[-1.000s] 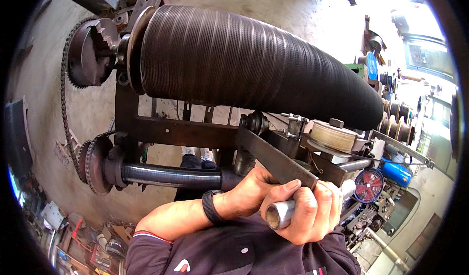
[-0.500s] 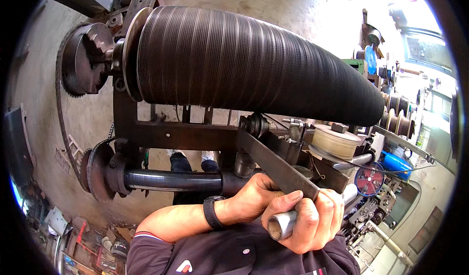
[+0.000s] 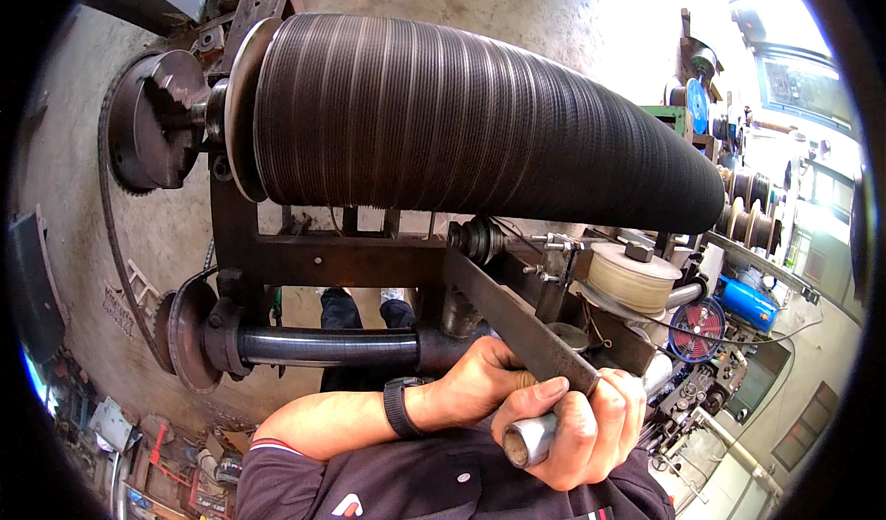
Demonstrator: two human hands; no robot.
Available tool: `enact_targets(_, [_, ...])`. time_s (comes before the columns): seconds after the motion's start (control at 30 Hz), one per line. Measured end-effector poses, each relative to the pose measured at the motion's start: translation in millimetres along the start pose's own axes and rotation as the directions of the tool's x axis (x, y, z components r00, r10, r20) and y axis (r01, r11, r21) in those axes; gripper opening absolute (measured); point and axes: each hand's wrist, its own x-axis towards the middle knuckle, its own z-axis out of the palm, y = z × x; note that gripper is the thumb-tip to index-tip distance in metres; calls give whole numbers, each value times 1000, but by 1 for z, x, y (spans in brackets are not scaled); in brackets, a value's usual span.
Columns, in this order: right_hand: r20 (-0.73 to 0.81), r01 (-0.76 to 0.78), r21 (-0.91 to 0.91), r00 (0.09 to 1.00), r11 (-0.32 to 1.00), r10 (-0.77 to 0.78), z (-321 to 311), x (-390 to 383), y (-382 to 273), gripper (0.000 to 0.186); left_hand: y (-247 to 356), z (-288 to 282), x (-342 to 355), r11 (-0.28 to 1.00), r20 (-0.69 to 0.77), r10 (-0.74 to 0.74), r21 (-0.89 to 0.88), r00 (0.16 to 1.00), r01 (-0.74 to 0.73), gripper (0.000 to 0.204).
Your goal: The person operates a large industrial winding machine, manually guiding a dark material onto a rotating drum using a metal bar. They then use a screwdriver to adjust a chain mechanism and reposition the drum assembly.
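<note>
My right hand (image 3: 591, 428) is closed round a short grey metal pipe (image 3: 529, 439), whose hollow end points toward me. Its thumb rests against the near end of a flat steel bar (image 3: 517, 322), which slants up and left to a small grooved pulley (image 3: 478, 239). On the other side of the bar is my left hand (image 3: 472, 382), a black watch on its wrist. Its fingers are curled, and the bar and my right hand hide what they hold. Beyond the bar lies a long dark roll (image 3: 443, 119), wound closely with thin strand.
A spool of pale cord (image 3: 631, 275) sits right of the bar. A dark steel shaft (image 3: 328, 346) and a frame beam (image 3: 355, 262) run to the left, near a chain-driven wheel (image 3: 194, 335). At right stand a red fan (image 3: 698, 331) and a blue tank (image 3: 748, 303).
The view has shifted very slightly. Both hands keep the same grip, and the bar stays at nearly the same angle. Light bands on the roll look a little different.
</note>
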Motion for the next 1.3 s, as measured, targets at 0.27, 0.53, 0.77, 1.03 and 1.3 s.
enact_targets(0.27, [4,-1,-8,1000,1000,1,0,0,-4,14,-2,-5,-2,995,50,88,-47,995,-86,22])
enact_targets(0.53, [26,6,15,1000,1000,-6,0,1,-7,12,-5,-8,-5,994,37,83,-72,996,-80,22])
enact_targets(0.77, [14,8,-5,1000,1000,-8,1,3,-9,12,-3,-8,-7,995,50,72,-73,996,-68,22])
enact_targets(1.03, [14,11,6,1000,1000,-12,1,3,-12,13,0,-7,-9,993,20,100,-62,995,-98,23])
enact_targets(1.3, [5,2,-11,1000,1000,-2,0,4,-17,13,5,-11,-15,995,68,85,-51,994,-82,23])
